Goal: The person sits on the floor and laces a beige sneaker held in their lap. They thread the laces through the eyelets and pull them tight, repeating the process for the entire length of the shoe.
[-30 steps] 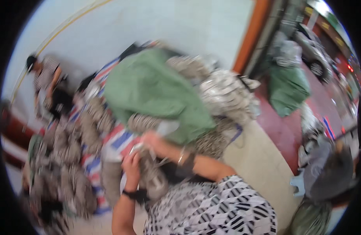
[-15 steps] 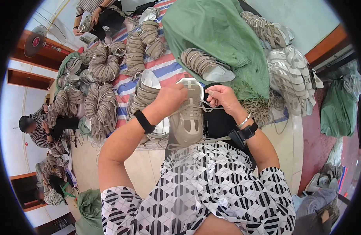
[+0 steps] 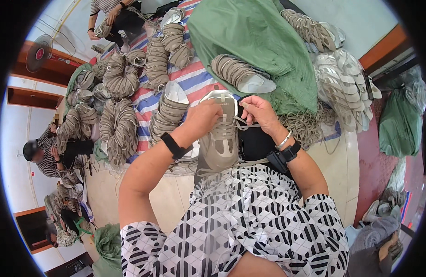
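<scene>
A beige-grey shoe upper (image 3: 218,154) lies on my lap, toe toward me, with its laces threaded across the front. At its left edge, beside the tongue (image 3: 225,111), my left hand (image 3: 204,119) has its fingers closed on the upper. My right hand (image 3: 261,113), just right of the tongue, is closed in a pinch on a light shoelace (image 3: 243,123) that runs out of the eyelets. The exact grip of the left fingertips is hidden by the hand. A loose lace end (image 3: 208,171) trails below the toe.
Stacked uppers (image 3: 167,113) stand just left of my hands, with another stack (image 3: 240,74) on a green sheet (image 3: 250,32) ahead. A tangle of laces (image 3: 305,127) sits at the right. Several bundles (image 3: 118,124) cover the striped tarp (image 3: 201,85); co-workers (image 3: 49,150) sit at left.
My left hand has moved slightly down and toward the shoe's middle over the eyelets. My right hand has shifted only a little. A co-worker at the upper left has lowered a shoe upper.
</scene>
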Demonstrator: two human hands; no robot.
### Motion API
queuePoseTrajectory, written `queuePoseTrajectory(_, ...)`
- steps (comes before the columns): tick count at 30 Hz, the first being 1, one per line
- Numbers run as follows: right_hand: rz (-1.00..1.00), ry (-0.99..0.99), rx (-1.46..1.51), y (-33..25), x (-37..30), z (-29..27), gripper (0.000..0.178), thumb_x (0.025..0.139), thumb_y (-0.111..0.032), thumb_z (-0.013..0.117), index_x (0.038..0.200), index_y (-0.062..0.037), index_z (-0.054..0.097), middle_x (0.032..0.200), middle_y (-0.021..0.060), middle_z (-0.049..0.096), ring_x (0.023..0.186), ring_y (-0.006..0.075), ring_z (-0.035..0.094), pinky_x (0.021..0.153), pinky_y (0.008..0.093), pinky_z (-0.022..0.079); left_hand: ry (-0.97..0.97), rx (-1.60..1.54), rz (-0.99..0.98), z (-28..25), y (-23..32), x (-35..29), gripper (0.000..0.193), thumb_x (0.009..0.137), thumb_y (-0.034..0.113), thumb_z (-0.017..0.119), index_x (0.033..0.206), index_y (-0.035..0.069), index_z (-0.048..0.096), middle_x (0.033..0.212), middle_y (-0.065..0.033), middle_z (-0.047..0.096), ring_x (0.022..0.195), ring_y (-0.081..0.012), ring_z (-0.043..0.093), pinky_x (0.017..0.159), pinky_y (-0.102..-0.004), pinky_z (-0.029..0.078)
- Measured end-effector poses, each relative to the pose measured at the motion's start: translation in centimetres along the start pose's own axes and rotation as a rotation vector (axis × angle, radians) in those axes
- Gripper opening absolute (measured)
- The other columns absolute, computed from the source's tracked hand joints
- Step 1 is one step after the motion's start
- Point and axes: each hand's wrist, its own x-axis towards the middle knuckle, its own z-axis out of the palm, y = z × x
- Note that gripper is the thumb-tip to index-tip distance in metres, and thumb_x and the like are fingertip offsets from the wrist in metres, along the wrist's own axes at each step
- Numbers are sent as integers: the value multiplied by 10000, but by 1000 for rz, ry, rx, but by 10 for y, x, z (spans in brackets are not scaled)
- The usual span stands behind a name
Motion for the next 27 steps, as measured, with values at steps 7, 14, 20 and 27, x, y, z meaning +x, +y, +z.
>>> queuePoseTrajectory(7,-22,-18,-57,-1,-3,6,181,899,-108,559,1037,8,572,741,60,643,545,90,566,500,214,477,8,-102,-173,9,21,8,154,827,164,605,977,128,608,885,-75,612,861,-273,621,652,-409,489)
queuePoseTrajectory(14,-106,73,-115,-7,18,6,167,902,-131,563,979,10,611,700,72,653,500,103,571,452,239,472,58,564,377,9,31,10,70,709,121,596,773,110,623,830,-34,552,892,-241,553,647,-344,492)
queuePoseTrajectory(20,-172,40,-96,-22,16,7,138,904,-108,571,937,25,588,639,71,625,417,94,525,364,229,419,3,449,323,25,27,23,63,752,136,611,799,94,607,829,-70,556,776,-277,589,626,-384,489)
queuePoseTrajectory(27,-94,-83,-315,-10,31,4,148,827,-93,575,736,12,625,554,72,598,403,128,536,365,263,435,42,185,240,4,35,17,167,798,215,672,915,108,619,869,-92,579,801,-314,619,650,-420,492)
